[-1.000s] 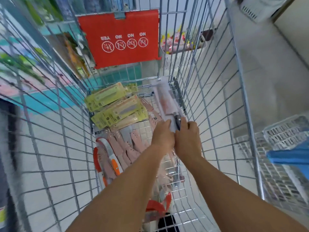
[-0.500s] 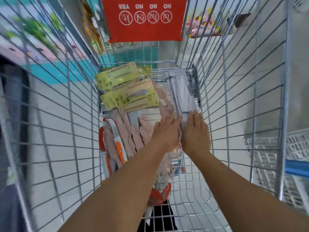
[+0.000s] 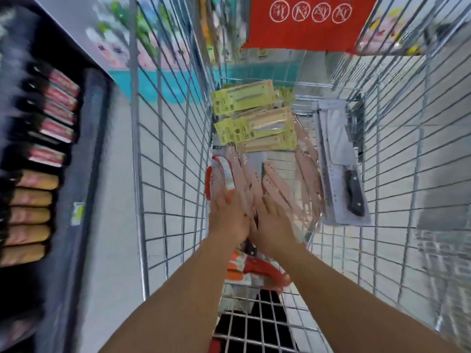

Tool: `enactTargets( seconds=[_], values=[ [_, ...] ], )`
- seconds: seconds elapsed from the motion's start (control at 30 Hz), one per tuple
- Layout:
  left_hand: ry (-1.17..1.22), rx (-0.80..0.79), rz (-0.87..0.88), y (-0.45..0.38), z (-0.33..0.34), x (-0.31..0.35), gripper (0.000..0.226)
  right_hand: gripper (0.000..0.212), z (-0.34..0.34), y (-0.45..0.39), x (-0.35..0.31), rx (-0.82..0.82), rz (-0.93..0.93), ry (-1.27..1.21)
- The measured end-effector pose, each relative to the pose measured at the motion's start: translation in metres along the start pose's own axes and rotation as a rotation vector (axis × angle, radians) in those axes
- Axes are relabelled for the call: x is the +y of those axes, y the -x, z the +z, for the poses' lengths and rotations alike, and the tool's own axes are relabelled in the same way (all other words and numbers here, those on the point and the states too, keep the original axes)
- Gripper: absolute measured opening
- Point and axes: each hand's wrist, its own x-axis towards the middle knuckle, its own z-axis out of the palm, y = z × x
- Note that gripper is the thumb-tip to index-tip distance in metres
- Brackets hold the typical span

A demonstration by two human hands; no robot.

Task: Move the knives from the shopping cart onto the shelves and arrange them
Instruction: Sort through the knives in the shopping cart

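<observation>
Bright, even light; motion blur smears the shelf [image 3: 51, 154] at left, and wide-angle distortion bends the edges.

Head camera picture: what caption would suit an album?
Both hands, left and right, reach onto pink packaged knives in a shopping cart.

Red sign [image 3: 309, 22] with four white circled pictograms hangs at the far cart end, upside down. Pale tiled floor [image 3: 446, 103] right of it; teal band [image 3: 158, 85] beyond, far side. Blurred colourful display [image 3: 122, 44] upper left.
</observation>
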Motion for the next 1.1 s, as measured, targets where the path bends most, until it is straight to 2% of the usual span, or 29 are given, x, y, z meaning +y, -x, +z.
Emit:
enactTargets(
  seconds=[0.03,0.17,0.23,0.33,0.43,0.57,0.67,0.77,0.93,1.1],
  values=[
    [0.019,-0.025,-0.005,0.001,0.002,-0.002,0.060,0.067,0.003,0.000,-0.001,0.005,0.023,0.002],
    [0.036,0.051,-0.030,0.001,0.007,0.002,0.067,0.079,0.001,0.005,0.002,0.197,0.168,-0.032],
    [0.025,0.064,-0.026,0.001,0.010,0.004,0.073,0.090,0.002,0.004,0.013,0.191,0.260,-0.076],
    [-0.011,0.118,-0.002,-0.002,0.016,0.003,0.063,0.100,-0.002,0.004,0.026,0.129,0.299,-0.004],
    [-0.031,0.133,-0.013,-0.002,0.015,-0.004,0.060,0.086,-0.006,0.008,0.025,0.125,0.280,0.077],
    [-0.239,0.175,0.082,0.005,0.010,-0.007,0.052,0.060,-0.003,0.008,0.018,0.163,0.264,-0.005],
    [-0.337,0.171,0.152,0.004,0.014,0.002,0.069,0.052,-0.001,0.001,0.015,0.158,0.264,-0.033],
    [-0.286,0.073,0.099,0.003,0.020,0.015,0.081,0.055,-0.004,-0.003,0.012,0.131,0.249,-0.008],
    [-0.213,-0.022,-0.049,-0.005,0.026,0.027,0.068,0.041,-0.010,-0.005,0.017,0.050,0.222,0.120],
    [-0.147,-0.046,-0.081,-0.001,0.027,0.033,0.069,0.034,-0.018,-0.006,0.024,0.008,0.272,0.003]
  ],
)
